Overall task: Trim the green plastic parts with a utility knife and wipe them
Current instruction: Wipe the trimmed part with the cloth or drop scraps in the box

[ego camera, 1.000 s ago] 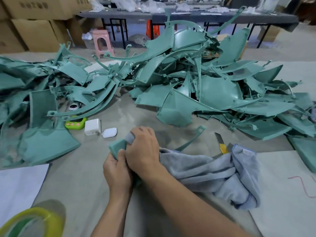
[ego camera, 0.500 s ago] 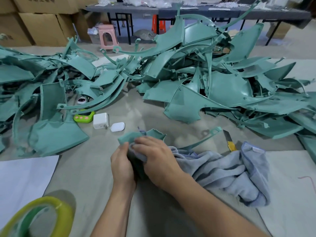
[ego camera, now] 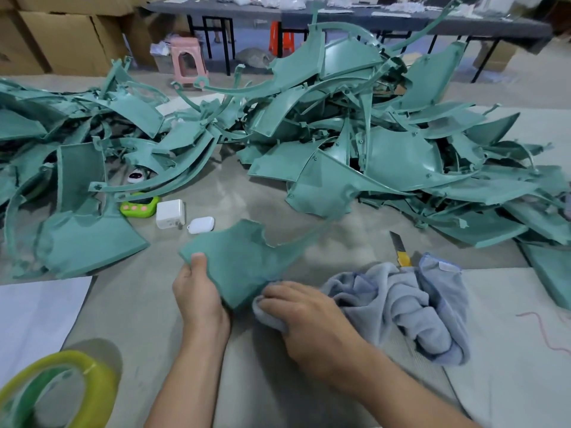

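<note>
Left hand (ego camera: 197,296) grips green part (ego camera: 238,261); thin arm points up-right.

We seem to be in a small factory workshop: a heap of green plastic parts (ego camera: 386,143) covers our grey surface (ego camera: 247,193), cardboard boxes (ego camera: 61,38) stack up behind, and a long dark surface (ego camera: 401,21) further back carries pale bags (ego camera: 265,1) near a pink stool (ego camera: 185,61).
</note>
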`<state>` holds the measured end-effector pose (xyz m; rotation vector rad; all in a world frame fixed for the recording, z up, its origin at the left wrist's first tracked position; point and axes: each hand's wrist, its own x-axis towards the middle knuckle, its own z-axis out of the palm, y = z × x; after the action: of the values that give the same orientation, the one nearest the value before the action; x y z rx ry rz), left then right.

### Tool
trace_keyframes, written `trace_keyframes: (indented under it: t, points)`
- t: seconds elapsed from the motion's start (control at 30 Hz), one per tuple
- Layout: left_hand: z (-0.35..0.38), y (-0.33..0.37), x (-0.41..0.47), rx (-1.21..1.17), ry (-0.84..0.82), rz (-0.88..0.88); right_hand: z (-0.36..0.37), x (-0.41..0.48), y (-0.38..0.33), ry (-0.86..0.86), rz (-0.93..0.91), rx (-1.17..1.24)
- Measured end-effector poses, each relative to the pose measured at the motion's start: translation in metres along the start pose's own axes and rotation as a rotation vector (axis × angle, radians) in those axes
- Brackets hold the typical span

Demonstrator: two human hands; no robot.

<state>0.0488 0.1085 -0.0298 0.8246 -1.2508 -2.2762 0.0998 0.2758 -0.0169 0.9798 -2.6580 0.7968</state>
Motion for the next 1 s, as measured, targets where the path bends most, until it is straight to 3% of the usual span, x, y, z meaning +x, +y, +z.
trace_keyframes:
  t: [0.07,0.13,0.23,0.3,0.37,0.43,0.47,0.5,0.57,0.6,0.63,0.67,0.73,0.8,0.83,0.87,0.93,1.0]
  points:
    - [-0.001,0.009,0.005,-0.111,0.041,-0.157,-0.016,-0.011,0.005,0.210,0.254,0.107]
    - [0.000,0.014,0.009,-0.103,0.015,-0.297,-0.033,-0.011,0.008,0.389,0.586,0.379]
    - [0.015,0.004,-0.004,0.140,-0.206,-0.407,-0.050,0.009,0.012,0.508,0.805,0.923]
    - [0.034,-0.004,-0.020,0.348,-0.369,-0.293,-0.058,0.022,0.010,0.551,0.857,1.223]
    - [0.049,-0.012,-0.035,0.565,-0.420,0.000,-0.060,0.030,0.006,0.608,0.880,1.309]
    - [0.051,-0.011,-0.050,0.826,-0.424,0.359,-0.058,0.034,0.005,0.677,0.930,1.212]
    - [0.049,-0.011,-0.054,0.897,-0.450,0.408,-0.058,0.036,0.005,0.708,0.935,1.170]
    - [0.057,-0.008,-0.057,0.906,-0.510,0.364,-0.060,0.038,0.005,0.734,0.920,1.153]
    - [0.065,-0.006,-0.071,0.658,-0.730,-0.045,-0.067,0.043,0.008,0.774,0.882,1.137]
    - [0.070,-0.011,-0.063,0.529,-0.641,-0.260,-0.070,0.045,0.010,0.775,0.856,1.103]
    - [0.076,-0.014,-0.049,0.499,-0.477,-0.382,-0.071,0.047,0.012,0.756,0.820,1.042]
    - [0.075,-0.015,-0.045,0.531,-0.446,-0.452,-0.070,0.049,0.013,0.716,0.779,0.936]
    - [0.052,-0.005,-0.060,0.290,-0.647,-0.428,-0.064,0.049,0.015,0.592,0.718,0.642]
    - [0.048,-0.009,-0.071,-0.165,-0.663,-0.686,-0.054,0.050,0.016,0.484,0.688,0.440]
    - [0.035,-0.019,-0.058,-0.301,-0.782,-0.637,-0.049,0.051,0.017,0.445,0.668,0.335]
    - [0.028,-0.028,-0.053,-0.339,-0.828,-0.571,-0.046,0.052,0.017,0.408,0.620,0.225]
    - [0.035,-0.032,-0.045,-0.360,-0.756,-0.593,-0.039,0.053,0.016,0.291,0.471,0.081]
    - [0.037,-0.036,-0.038,-0.368,-0.716,-0.584,-0.034,0.049,0.008,0.178,0.309,0.097]
